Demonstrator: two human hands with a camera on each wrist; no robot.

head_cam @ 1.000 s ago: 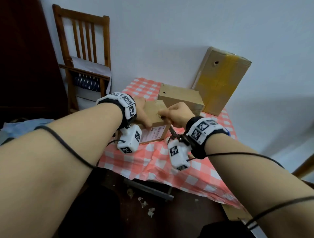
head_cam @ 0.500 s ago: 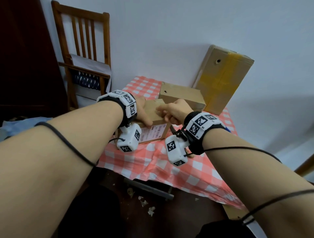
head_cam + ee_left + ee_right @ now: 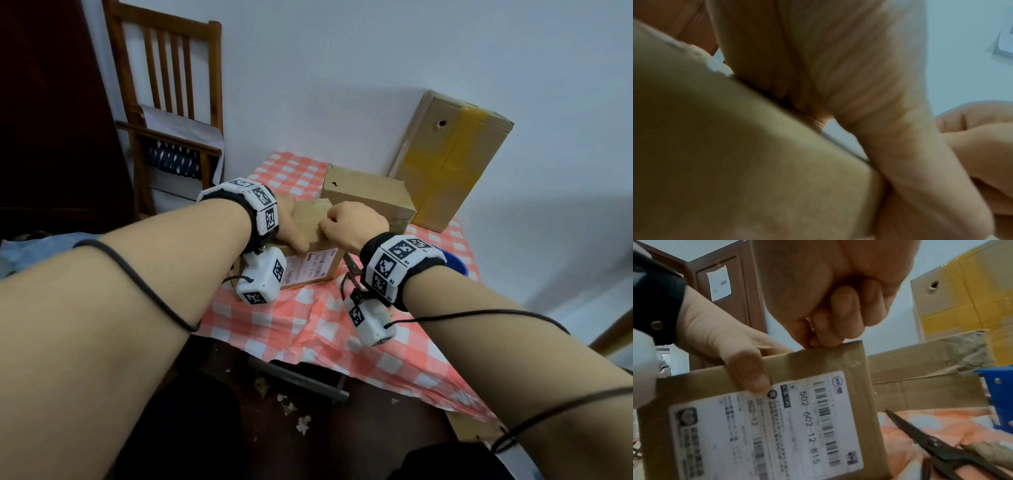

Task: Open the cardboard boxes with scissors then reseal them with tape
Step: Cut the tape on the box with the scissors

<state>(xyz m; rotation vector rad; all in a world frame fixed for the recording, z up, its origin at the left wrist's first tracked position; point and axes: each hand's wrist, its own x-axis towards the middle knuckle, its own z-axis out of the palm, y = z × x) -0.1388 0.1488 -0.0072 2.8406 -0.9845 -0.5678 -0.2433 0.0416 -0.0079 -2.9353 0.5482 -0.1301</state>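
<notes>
A small cardboard box (image 3: 318, 274) with a white shipping label stands on the red checked tablecloth (image 3: 308, 329). My left hand (image 3: 291, 222) lies flat on its top, with the thumb (image 3: 748, 369) pressed down over the front face. My right hand (image 3: 352, 222) is curled into a fist at the box's top front edge. Its fingertips (image 3: 818, 340) pinch at the brown tape there. In the left wrist view the box (image 3: 735, 146) fills the frame under my palm. Black scissors (image 3: 937, 446) lie loose on the cloth to the right of the box (image 3: 777, 418).
A second cardboard box (image 3: 370, 192) lies right behind, and a tall box with yellow tape (image 3: 452, 154) leans on the wall. A blue tape dispenser (image 3: 999, 395) stands at the right. A wooden chair (image 3: 171, 102) is at the back left. The table's near edge is close.
My right hand has shifted slightly left and away along the box's top edge. The left hand stays on the box.
</notes>
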